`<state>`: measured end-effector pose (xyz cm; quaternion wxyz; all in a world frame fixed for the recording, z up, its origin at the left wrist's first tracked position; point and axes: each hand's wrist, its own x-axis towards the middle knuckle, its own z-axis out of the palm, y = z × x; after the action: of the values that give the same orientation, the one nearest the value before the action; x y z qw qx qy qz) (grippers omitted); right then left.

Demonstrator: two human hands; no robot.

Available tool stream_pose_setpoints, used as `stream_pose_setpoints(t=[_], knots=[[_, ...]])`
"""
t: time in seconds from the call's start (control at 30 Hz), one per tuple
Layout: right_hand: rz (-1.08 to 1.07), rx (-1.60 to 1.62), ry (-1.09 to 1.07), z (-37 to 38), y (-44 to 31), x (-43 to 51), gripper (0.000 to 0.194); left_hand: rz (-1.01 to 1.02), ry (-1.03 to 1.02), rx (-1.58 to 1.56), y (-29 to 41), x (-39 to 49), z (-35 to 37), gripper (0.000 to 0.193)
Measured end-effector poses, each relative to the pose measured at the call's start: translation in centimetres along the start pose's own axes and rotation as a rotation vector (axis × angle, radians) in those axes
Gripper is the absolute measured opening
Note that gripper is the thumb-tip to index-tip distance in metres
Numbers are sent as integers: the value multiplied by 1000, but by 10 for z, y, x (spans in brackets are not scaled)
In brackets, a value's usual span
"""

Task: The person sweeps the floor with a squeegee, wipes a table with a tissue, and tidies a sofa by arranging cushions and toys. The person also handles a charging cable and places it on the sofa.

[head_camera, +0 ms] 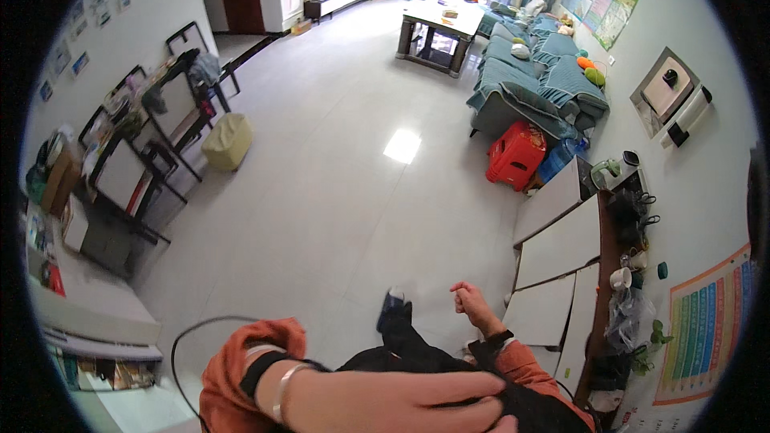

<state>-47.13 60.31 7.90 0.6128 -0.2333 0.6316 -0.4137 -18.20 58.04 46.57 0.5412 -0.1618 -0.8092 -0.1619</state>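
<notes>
Close to the camera at the bottom, my left hand (385,400) stretches across my body with its back facing up. Its fingers are extended and slightly apart, and the lower part runs out of the picture. A silver bangle (284,391) circles the wrist below an orange sleeve (240,367). I see nothing in this hand, though its palm is hidden. My right hand (475,308) hangs over the pale tiled floor (337,204), fingers curled, with nothing visible in it. Nearest to it is a white cabinet (538,310). One dark shoe (394,310) shows below.
Chairs (123,174) line a cluttered table on the left, with a yellow bin (228,141) beside them. Along the right stand a red suitcase (517,153) and a blue-covered sofa (511,72). A coffee table (445,15) stands farther off. A black cable (174,349) loops at lower left.
</notes>
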Motion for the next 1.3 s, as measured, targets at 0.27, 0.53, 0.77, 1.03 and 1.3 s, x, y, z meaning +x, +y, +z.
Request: stream_pose_setpoints(t=[0.27,0.53,0.77,1.03,1.3], knots=[[-17,-28,-101,15,-120,138,19,-672,-86,62,-156,-67,-152,14],[-916,37,-1194,83,-438,114,56,-1631,859,81,-332,-218,-166,13],[-1082,-425,-1642,112,-564,170,72,-1480,589,-69,-551,-217,-216,14],[-877,-583,-786,44,-584,213,66,-1428,182,-411,-798,-152,-199,13],[-777,-740,-608,-18,-637,239,47,-1305,-152,-716,-983,-113,-82,14]])
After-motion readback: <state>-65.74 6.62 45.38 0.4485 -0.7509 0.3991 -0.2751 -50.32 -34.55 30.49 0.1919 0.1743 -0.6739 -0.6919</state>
